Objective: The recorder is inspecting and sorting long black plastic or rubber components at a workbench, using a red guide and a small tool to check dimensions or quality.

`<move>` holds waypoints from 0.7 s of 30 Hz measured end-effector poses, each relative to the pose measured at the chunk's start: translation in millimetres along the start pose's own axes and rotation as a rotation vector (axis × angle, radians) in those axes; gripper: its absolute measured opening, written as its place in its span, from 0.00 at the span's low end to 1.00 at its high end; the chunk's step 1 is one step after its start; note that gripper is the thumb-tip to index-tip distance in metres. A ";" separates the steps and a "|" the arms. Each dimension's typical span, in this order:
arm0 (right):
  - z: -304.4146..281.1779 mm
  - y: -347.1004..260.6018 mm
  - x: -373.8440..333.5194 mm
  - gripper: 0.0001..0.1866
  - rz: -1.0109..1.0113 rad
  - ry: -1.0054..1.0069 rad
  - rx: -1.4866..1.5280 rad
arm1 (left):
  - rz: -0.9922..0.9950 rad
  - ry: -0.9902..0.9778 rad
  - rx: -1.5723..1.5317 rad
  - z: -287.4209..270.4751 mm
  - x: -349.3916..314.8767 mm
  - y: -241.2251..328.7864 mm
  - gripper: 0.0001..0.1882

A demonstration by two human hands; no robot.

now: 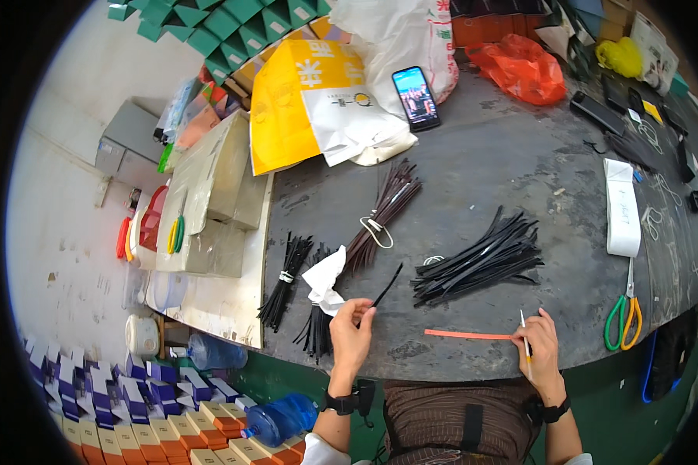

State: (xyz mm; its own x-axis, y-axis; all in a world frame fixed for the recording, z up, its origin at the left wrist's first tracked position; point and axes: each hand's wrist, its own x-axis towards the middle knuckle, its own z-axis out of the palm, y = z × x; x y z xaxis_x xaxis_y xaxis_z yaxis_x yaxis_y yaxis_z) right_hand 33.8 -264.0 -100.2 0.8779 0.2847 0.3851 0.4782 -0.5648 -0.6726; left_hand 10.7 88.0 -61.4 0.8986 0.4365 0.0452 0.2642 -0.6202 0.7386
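My left hand (351,335) is closed on a thin black strip (388,284) that slants up and to the right from the fingertips. Between the fingers of my right hand (540,346) is a slim white and yellow pen (526,335), pointing away from me. An orange strip (465,335) lies flat near the table's front edge, its right end at my right fingertips. Beyond both hands lies a loose pile of black strips (481,260). Just past my left hand, a crumpled white paper (326,277) partly covers another black bundle (313,335).
A brown strip bundle (381,213) and a tied black bundle (285,280) rest on the dark table (488,163). Scissors (624,316) and a white paper roll (622,209) lie at right. A phone (416,98) leans against bags at the back. Boxes (213,194) stand at left.
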 end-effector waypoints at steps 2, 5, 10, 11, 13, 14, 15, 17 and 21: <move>-2.6 -0.1 -0.8 0.11 -0.023 -0.013 0.007 | -0.029 0.002 0.089 1.0 -3.3 -12.5 0.08; -1.6 -0.8 0.7 0.11 -0.028 -0.020 0.042 | 0.271 0.215 0.399 6.2 -3.4 3.7 0.10; -2.9 3.3 -3.5 0.12 -0.032 0.016 0.073 | 0.469 0.016 0.112 42.0 19.2 57.5 0.07; -2.8 5.4 -6.9 0.12 -0.017 0.036 0.101 | 0.492 -0.011 0.101 53.5 24.0 69.0 0.07; -9.3 4.2 -7.9 0.12 -0.007 0.071 0.132 | 0.542 -0.043 0.133 71.4 36.2 84.1 0.07; -12.9 5.7 -10.6 0.12 -0.002 0.077 0.118 | 0.583 -0.064 0.182 78.5 40.8 89.5 0.08; -14.3 8.3 -13.5 0.12 0.023 0.111 0.110 | 0.582 -0.075 0.194 88.2 46.4 88.4 0.10; -18.1 10.7 -18.2 0.12 0.049 0.153 0.096 | 0.618 -0.078 0.271 96.5 50.2 89.2 0.10; -19.5 11.5 -20.6 0.12 0.146 0.226 0.106 | 0.599 -0.109 0.353 107.6 52.4 85.4 0.09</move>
State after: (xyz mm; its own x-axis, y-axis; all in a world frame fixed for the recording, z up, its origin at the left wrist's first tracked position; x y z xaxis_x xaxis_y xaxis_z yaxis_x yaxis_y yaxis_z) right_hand 20.7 -291.5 -103.5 0.9153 0.0194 0.4024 0.3574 -0.5000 -0.7889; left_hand 118.0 -12.2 -68.3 0.9501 -0.1023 0.2945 -0.2054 -0.9161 0.3443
